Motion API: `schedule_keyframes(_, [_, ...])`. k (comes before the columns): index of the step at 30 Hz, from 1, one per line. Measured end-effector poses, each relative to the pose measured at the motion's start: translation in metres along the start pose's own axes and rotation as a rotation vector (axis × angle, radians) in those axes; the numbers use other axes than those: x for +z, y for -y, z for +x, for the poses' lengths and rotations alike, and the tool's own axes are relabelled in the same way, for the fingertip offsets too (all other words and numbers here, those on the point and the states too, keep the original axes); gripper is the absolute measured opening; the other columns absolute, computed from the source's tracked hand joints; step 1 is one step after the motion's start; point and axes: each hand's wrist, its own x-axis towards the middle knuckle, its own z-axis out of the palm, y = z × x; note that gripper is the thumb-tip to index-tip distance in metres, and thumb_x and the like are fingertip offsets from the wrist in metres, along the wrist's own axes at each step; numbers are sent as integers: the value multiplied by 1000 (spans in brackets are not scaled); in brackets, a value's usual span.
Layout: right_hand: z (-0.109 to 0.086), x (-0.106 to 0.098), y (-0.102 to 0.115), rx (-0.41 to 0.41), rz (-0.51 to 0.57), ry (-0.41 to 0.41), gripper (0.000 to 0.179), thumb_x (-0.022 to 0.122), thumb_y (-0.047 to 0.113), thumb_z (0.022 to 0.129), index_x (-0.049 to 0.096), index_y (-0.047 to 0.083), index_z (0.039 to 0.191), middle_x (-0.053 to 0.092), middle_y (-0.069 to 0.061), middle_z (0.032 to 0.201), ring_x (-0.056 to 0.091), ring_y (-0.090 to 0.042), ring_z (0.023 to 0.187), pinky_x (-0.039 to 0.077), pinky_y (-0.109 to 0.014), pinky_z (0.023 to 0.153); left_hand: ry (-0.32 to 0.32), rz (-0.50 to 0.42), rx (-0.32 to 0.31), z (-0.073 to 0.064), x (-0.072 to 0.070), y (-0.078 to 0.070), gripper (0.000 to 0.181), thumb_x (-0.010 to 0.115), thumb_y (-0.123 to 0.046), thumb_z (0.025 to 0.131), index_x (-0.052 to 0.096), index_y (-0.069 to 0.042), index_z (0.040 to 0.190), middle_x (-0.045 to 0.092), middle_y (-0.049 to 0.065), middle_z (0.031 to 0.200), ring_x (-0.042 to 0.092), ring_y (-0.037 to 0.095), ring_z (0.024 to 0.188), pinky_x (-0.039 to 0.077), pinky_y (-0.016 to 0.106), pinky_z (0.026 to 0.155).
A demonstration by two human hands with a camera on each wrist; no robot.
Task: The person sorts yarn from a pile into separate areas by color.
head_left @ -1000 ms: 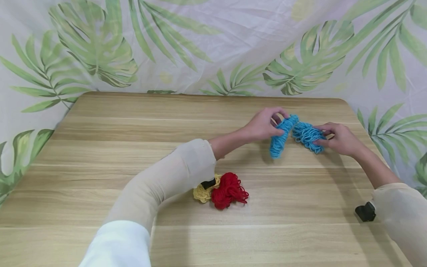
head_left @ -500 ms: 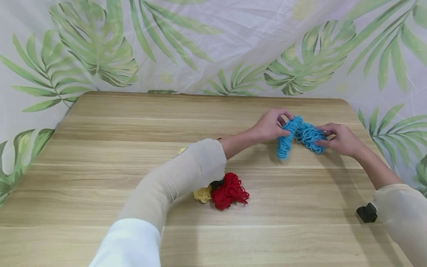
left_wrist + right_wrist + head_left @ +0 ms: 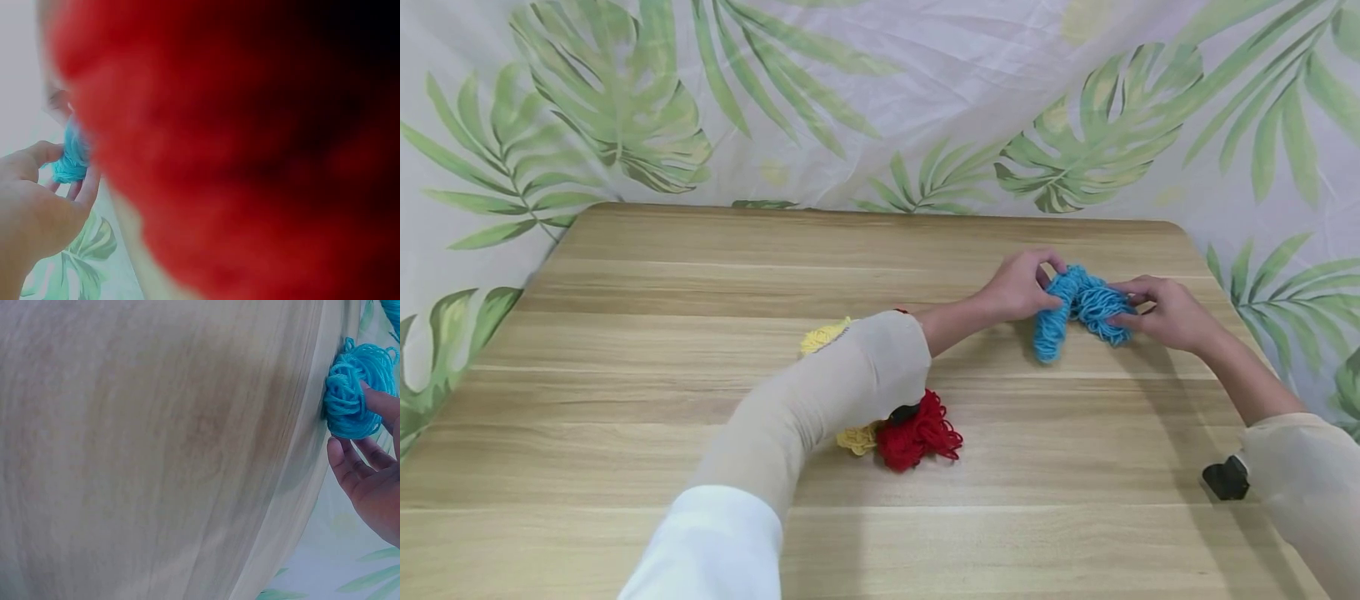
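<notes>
Between the thumb and fingers of my left hand (image 3: pixel 1021 285) is a long, thin skein of light blue yarn (image 3: pixel 1049 333), tilted at the right of the table. Its upper end overlaps a second, looser blue yarn skein (image 3: pixel 1099 312) in the head view. My right hand (image 3: pixel 1172 313) pinches that looser skein at its right end. In the right wrist view, thumb and fingertips sit on either side of the looped blue strands. Blurred red yarn (image 3: pixel 187 156) fills most of the left wrist view, where my left hand appears at the left edge.
A red yarn skein (image 3: pixel 917 437) lies mid-table beside a dull yellow one (image 3: pixel 856 439), both partly under the left sleeve. Brighter yellow yarn (image 3: pixel 823 335) shows behind that forearm. A leaf-print cloth (image 3: pixel 925 100) hangs beyond the wooden table (image 3: pixel 625 400).
My left hand has moved right with the long blue skein, bringing it up against the looser one. Bright yellow yarn has come into sight behind the left forearm. My right hand has barely moved.
</notes>
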Motion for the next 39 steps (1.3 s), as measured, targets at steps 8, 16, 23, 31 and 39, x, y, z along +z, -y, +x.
schedule_keyframes(8, [-1,1,-1,-1,-4,-2,49,81,0,86,64,-14,130,64,-38,123,66,-55,103,41,-5,70,-22,-24,-94,5,1,3,34,78,-4,92,64,-9,123,64,5,102,58,13,90,49,17,69])
schedule_keyframes(16, [0,0,0,12,-6,10,49,80,1,87,63,-14,131,63,-38,124,65,-55,104,42,-6,71,-46,-139,-171,8,3,3,33,78,0,91,63,-7,119,61,7,97,57,14,79,53,19,60])
schedule_keyframes(23, [0,0,-1,-14,-2,-7,48,80,-2,86,64,-14,129,64,-38,122,66,-55,102,43,-7,71,-62,-176,-222,9,9,-1,33,77,2,91,61,-7,119,59,6,96,57,14,76,56,22,61])
schedule_keyframes(31, [0,1,-1,-15,3,-8,48,80,-2,86,64,-14,129,65,-38,121,66,-55,102,41,-4,70,-79,-191,-248,10,15,-4,35,75,5,91,60,-7,121,56,5,93,57,14,74,61,26,67])
schedule_keyframes(39, [1,1,1,-2,-7,-3,49,80,-1,86,63,-14,130,65,-38,121,66,-54,102,42,-6,70,-33,-204,-237,7,19,-2,35,73,8,92,57,-4,121,51,3,85,56,13,63,61,27,70])
